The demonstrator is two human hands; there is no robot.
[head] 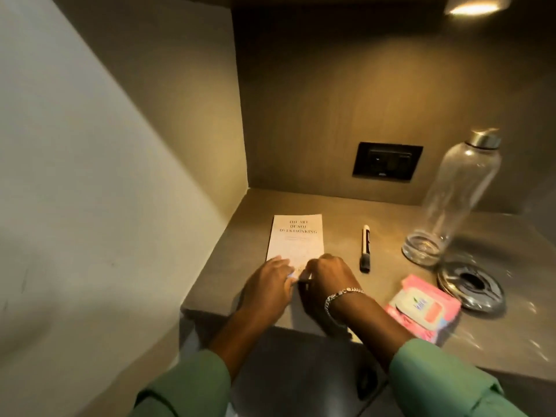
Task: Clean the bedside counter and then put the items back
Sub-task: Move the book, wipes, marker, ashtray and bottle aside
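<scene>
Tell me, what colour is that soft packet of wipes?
The soft wipes packet is pink with a white flap label, seen in the head view.

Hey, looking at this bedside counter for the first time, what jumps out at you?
Both hands, left hand and right hand, meet over the near end of a pale paperback book at the counter's left. A tall clear glass bottle with a metal cap stands at right, a pink wet-wipes pack near the front edge.

a black socket plate (387, 161) sits in the brown back wall (331, 100); a lamp (477, 6) glows top right. a pale wall (75, 176) runs along the left.
</scene>
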